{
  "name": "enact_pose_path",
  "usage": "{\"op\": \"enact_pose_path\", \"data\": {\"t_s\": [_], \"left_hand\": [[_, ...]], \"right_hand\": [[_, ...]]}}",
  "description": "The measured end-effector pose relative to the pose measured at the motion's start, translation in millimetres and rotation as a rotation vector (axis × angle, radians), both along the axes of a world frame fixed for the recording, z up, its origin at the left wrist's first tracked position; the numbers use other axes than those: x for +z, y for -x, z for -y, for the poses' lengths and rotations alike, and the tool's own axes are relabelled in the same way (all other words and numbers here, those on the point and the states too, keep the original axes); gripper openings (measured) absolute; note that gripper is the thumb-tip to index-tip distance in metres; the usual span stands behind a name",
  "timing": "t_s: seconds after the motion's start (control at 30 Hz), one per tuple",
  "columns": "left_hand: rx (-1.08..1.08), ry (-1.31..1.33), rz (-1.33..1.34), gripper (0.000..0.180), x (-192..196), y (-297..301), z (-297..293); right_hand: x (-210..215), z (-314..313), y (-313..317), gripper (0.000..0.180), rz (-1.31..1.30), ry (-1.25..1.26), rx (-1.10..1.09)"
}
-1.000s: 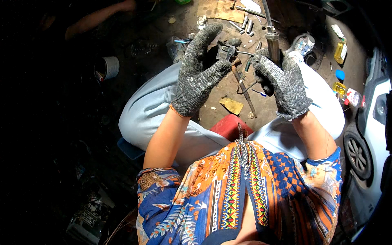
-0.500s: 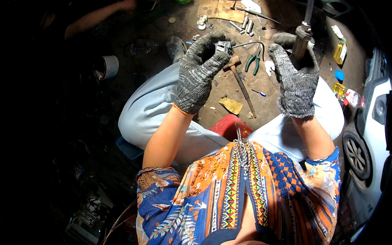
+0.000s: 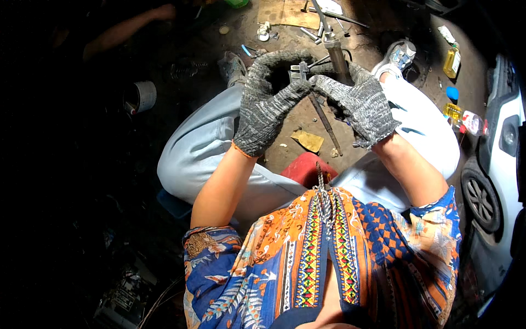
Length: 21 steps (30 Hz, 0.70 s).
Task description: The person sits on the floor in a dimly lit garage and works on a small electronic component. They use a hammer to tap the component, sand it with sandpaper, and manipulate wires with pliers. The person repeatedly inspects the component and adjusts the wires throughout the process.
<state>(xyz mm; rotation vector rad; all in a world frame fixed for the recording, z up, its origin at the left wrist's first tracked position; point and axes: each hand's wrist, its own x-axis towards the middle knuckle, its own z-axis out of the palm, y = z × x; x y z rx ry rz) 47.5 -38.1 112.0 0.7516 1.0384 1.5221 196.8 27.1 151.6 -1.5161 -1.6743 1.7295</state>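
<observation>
My left hand [image 3: 260, 104], in a grey knitted glove, pinches a small silvery metal block [image 3: 297, 72] between thumb and fingers. A thin dark rod [image 3: 319, 61] runs from the block toward my right hand. My gloved right hand [image 3: 361, 98] is wrapped round a dark metal cylinder [image 3: 339, 61], which has a long slim shaft [image 3: 320, 16] rising from its far end. Its thumb tip meets my left thumb beside the block. Below both hands lies a hammer, its wooden handle [image 3: 327, 125] showing and its head hidden by the gloves.
A yellowish scrap [image 3: 308, 141] lies on the floor near a red object [image 3: 304, 169] between my legs. Farther off are metal cylinders [image 3: 310, 35] and cardboard [image 3: 279, 12]. Bottles [image 3: 452, 61] and a white car [image 3: 504, 142] stand right, a white tub [image 3: 145, 97] left.
My right hand has moved left with the metal cylinder, up to my left hand. The cylinder now tilts left. The pliers have become hidden behind my right hand; my left hand has barely shifted.
</observation>
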Motion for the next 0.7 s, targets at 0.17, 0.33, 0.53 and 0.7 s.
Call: {"op": "enact_pose_path", "data": {"t_s": [0.17, 0.33, 0.53, 0.7], "left_hand": [[-0.094, -0.003, -0.034, 0.037, 12.5, 0.1, 0.1], [-0.077, 0.014, -0.055, 0.037, 18.9, -3.3, 4.4], [-0.072, 0.005, -0.025, 0.04, 7.6, -3.1, 6.7], [-0.137, -0.007, 0.02, 0.043, 8.4, -8.4, 2.4]], "right_hand": [[-4.7, -3.3, -6.7, 0.029, -0.034, 0.132, -0.011], [-1.4, -7.9, -12.3, 0.032, 0.11, -0.061, 0.189], [1.2, -2.5, -9.7, 0.034, 0.095, -0.306, 0.166], [6.2, 4.4, -4.8, 0.031, 0.055, -0.345, 0.029]]}}
